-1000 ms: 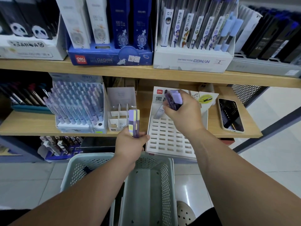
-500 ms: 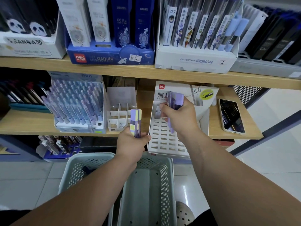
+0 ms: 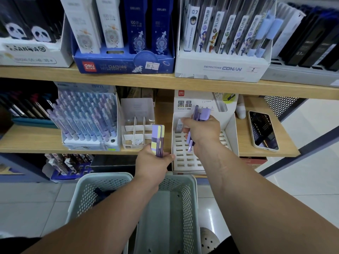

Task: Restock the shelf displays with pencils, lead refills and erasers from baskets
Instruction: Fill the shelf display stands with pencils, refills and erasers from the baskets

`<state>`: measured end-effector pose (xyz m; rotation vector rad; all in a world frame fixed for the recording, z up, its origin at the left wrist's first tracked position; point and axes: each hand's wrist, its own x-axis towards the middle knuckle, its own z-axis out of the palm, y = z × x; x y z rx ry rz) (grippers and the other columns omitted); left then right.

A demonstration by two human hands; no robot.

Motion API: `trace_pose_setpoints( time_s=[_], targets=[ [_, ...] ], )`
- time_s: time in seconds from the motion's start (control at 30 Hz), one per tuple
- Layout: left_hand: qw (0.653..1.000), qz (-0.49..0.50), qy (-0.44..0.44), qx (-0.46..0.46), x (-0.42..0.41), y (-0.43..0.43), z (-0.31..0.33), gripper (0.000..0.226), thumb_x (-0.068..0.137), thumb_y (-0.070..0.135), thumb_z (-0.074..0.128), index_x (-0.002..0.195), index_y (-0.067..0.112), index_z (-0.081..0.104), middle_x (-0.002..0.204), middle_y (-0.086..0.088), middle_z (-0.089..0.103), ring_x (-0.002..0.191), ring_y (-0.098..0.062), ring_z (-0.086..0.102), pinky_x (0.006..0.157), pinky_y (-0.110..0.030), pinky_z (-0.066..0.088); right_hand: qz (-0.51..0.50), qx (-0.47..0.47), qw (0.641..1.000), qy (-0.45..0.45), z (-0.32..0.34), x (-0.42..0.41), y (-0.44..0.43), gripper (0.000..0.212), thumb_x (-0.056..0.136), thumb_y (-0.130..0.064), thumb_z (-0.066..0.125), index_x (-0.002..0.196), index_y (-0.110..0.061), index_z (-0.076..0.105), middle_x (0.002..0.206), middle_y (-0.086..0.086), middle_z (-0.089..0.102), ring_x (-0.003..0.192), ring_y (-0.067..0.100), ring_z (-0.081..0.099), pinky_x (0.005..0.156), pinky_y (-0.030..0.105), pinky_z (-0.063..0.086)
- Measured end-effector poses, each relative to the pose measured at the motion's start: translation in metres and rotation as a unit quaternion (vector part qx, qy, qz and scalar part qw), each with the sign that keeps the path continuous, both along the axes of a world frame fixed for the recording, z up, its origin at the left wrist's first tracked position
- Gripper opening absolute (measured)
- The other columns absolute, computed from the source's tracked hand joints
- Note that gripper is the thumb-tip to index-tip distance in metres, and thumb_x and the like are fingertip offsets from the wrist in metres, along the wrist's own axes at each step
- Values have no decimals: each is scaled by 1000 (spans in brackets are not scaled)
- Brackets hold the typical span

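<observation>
Two refill bundles point(image 3: 157, 140) look light, stiff, slick: left hand point(image 3: 154, 162) grips one beside the rack point(image 3: 185, 160), right hand point(image 3: 201, 132) one over it; pinch mid-length.

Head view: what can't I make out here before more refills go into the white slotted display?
All head view:
- White slotted display: slots beneath the right hand hidden.
- Purple cases in the left hand: stacked edge-on, count unclear.
- Basket: contents largely blocked by both forearms.

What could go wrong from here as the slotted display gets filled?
1. The right hand grips several purple cases at once; one may slip while a slot is being filled.
2. The slotted display seems to overhang the shelf edge, so pressing down could tip it toward the basket.
</observation>
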<state>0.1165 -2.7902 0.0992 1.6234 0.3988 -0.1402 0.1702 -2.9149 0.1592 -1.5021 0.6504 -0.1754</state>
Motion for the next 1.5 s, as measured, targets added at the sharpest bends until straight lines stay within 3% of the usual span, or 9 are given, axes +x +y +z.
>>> trace_pose_setpoints(
  time_s=[0.23, 0.4, 0.53, 0.67, 0.97, 1.13, 1.27, 1.37, 1.5],
  targets=[
    [1000, 3, 16, -11, 8, -1, -4, 23, 77, 15, 84, 87, 14, 64, 78, -6, 73, 57, -20, 55, 57, -29, 47, 17, -15, 1000, 1, 3, -8, -12, 22, 81, -15, 82, 96, -11, 67, 67, 3, 66, 41, 6, 57, 42, 18, 44],
    [1000, 17, 21, -16, 15, -18, -6, 27, 76, 27, 86, 82, 17, 62, 67, -1, 63, 58, -20, 51, 59, -31, 45, 35, -19, 999, 15, 3, -17, -38, 22, 79, -18, 85, 86, -18, 64, 75, 5, 69, 62, 16, 68, 65, 35, 57],
    [999, 14, 43, 2, 19, -30, -6, 32, 76, 39, 85, 89, 19, 63, 72, -3, 68, 59, -22, 55, 60, -31, 49, 61, -15, 998, 31, 3, -26, -54, 20, 80, -18, 85, 88, -16, 66, 77, 6, 70, 64, 19, 67, 63, 35, 57],
    [998, 14, 56, -15, 19, -28, -3, 38, 79, 44, 81, 91, 12, 63, 75, -15, 69, 53, -22, 51, 48, -27, 42, 98, 2, 995, 34, 7, -32, -54, 19, 82, -21, 83, 92, -14, 68, 77, 5, 71, 66, 18, 67, 66, 35, 58],
    [998, -64, 15, 23, -2, 34, 23, 27, 94, 39, 65, 83, 16, 57, 61, -4, 55, 44, -14, 46, 45, -26, 34, 198, -39, 979, 34, 9, -30, -17, 15, 80, -3, 76, 90, -9, 67, 70, 11, 62, 56, 22, 60, 56, 31, 53],
    [992, -75, -14, 96, -14, 97, 34, 15, 96, 43, 62, 98, 28, 65, 85, -5, 71, 56, -17, 55, 49, -28, 41, 227, -61, 972, 32, 7, -23, 15, 15, 83, 0, 73, 96, -5, 67, 74, 11, 62, 56, 21, 60, 53, 26, 52],
    [997, -47, 38, 49, -13, 130, 35, 29, 96, 42, 62, 107, 16, 63, 85, -8, 70, 54, -18, 51, 45, -29, 39, 255, -80, 963, 34, -1, -18, 41, 13, 85, -3, 70, 98, -2, 68, 65, 9, 65, 60, 20, 65, 54, 25, 55],
    [996, -47, 80, 16, -14, 136, 35, 33, 96, 42, 63, 99, 9, 56, 69, -6, 61, 50, -16, 48, 45, -28, 38, 286, -100, 952, 38, -7, -17, 58, 9, 85, -6, 70, 95, -7, 68, 65, 9, 65, 65, 22, 69, 62, 32, 55],
    [994, -49, 94, -25, -14, 132, 38, 31, 96, 38, 64, 93, 12, 49, 65, -5, 55, 48, -16, 44, 45, -27, 36, 315, -127, 939, 62, -13, -17, 72, 15, 82, -7, 69, 95, 0, 65, 66, 15, 65, 55, 21, 62, 57, 32, 53]
  ],
)
